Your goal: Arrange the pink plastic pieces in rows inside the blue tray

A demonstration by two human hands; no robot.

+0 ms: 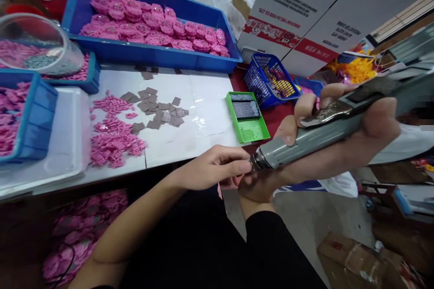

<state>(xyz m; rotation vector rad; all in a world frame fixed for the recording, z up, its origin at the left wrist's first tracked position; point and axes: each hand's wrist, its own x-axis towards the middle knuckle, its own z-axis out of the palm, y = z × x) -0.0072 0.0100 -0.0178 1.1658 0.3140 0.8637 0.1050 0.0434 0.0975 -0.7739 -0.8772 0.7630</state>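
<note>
My right hand (pixel 342 131) is wrapped around the grey-green body of an electric screwdriver (pixel 315 144), fingers lying over its metal lever. The tool points down and left, with its dark nose collar toward me. My left hand (pixel 220 167) is closed at that tip, thumb and fingers pinching the end of it; whether a bit sits between them is hidden. Just beyond the tip stands a green tray (pixel 249 130) with a black perforated insert (pixel 244 109) and small metal pieces at its far end.
Small pink plastic parts (pixel 115 140) and grey square plates (pixel 158 119) lie on the white tabletop (pixel 200 135). Behind them is a long blue bin (pixel 152 56) of pink pieces. A clear tub (pixel 68 54), blue basket (pixel 259 79) and large carton (pixel 288 18) stand around.
</note>
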